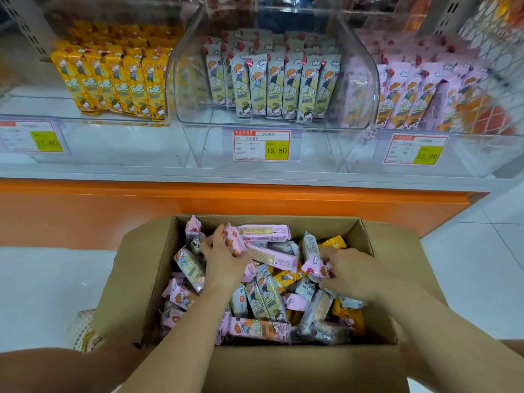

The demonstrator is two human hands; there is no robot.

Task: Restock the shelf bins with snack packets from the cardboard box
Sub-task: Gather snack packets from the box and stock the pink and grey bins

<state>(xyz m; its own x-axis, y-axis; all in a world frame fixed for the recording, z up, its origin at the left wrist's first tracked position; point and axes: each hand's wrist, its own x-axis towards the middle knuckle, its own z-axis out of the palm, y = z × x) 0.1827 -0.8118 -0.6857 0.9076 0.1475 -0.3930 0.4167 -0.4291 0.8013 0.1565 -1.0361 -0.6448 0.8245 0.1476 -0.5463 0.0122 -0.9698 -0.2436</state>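
Observation:
An open cardboard box (pixel 147 268) on the floor holds several mixed pink, grey-green and yellow snack packets. My left hand (pixel 224 259) reaches into its far left part and grips a pink packet (pixel 236 242). My right hand (pixel 350 272) is at the right side of the pile, fingers curled round another pink packet (pixel 314 268). Above, three clear shelf bins stand in a row: a yellow-packet bin (pixel 113 80), a grey-green-packet bin (pixel 272 86) and a pink-packet bin (pixel 419 97).
Price tags (pixel 262 145) hang on the bin fronts. An orange shelf base (pixel 226 205) runs behind the box. White tiled floor lies to both sides. A wire basket (pixel 493 66) with orange goods stands at the far right.

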